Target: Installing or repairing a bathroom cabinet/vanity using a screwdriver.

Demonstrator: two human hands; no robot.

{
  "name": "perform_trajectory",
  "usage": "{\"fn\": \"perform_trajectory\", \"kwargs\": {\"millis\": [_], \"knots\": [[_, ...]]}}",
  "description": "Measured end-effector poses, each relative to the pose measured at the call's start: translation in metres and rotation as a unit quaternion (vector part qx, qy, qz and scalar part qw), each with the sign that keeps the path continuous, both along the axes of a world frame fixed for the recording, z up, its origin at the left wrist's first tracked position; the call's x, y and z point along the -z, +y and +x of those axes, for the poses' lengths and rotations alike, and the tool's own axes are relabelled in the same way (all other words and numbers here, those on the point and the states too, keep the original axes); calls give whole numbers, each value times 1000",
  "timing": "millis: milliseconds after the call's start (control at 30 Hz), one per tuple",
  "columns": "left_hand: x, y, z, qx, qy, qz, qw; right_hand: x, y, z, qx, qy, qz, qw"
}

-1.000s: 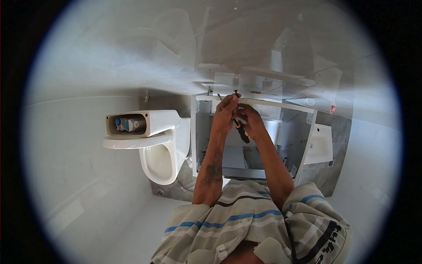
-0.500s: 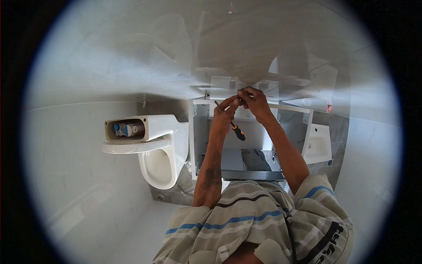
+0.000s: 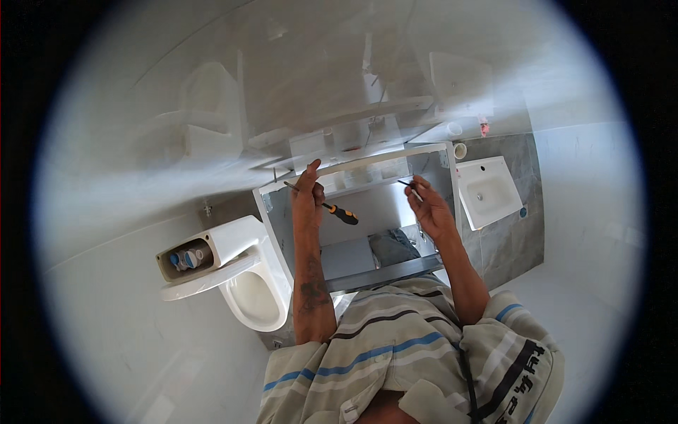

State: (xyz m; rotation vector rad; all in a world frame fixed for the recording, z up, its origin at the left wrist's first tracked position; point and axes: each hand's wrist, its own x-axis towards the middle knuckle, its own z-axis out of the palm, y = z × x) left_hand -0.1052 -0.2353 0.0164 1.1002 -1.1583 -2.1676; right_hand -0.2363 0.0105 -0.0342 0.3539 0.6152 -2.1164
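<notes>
A screwdriver (image 3: 344, 215) with a black and orange handle is gripped in my left hand (image 3: 308, 194); its shaft crosses the palm and the tip sticks out on the left. That hand is over the left end of an open-topped cabinet (image 3: 387, 157), close to its rear edge by the wall. Pinched between the fingertips of my right hand (image 3: 430, 206) is a thin, dark, screw-like piece (image 3: 404, 183), too small to name surely. The right hand is held over the right part of the cabinet, apart from the left.
To the left stands a white toilet (image 3: 276, 286) with its tank uncovered and fittings inside. On the right, a white washbasin (image 3: 487, 201) rests on grey floor tiles (image 3: 510, 244). Dark cloth-like material (image 3: 392, 247) shows inside the cabinet frame. A glossy wall (image 3: 332, 78) rises behind.
My hands, close together before, have parted: the left with the screwdriver went left, the right went right and lower with the small piece. The view has tilted and shifted.
</notes>
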Motion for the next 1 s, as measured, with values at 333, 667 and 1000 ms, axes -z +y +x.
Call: {"fn": "perform_trajectory", "kwargs": {"millis": [333, 667, 1000], "knots": [[1, -4, -3, 12, -35, -14, 999, 37, -14, -19, 243, -86, -69, 964], [9, -6, -3, 21, -28, -12, 999, 28, -24, -26, 263, -86, -1, 961], [8, -9, -1, 17, -21, -7, 1000, 40, -39, -21, 275, -52, 46, 959]]}}
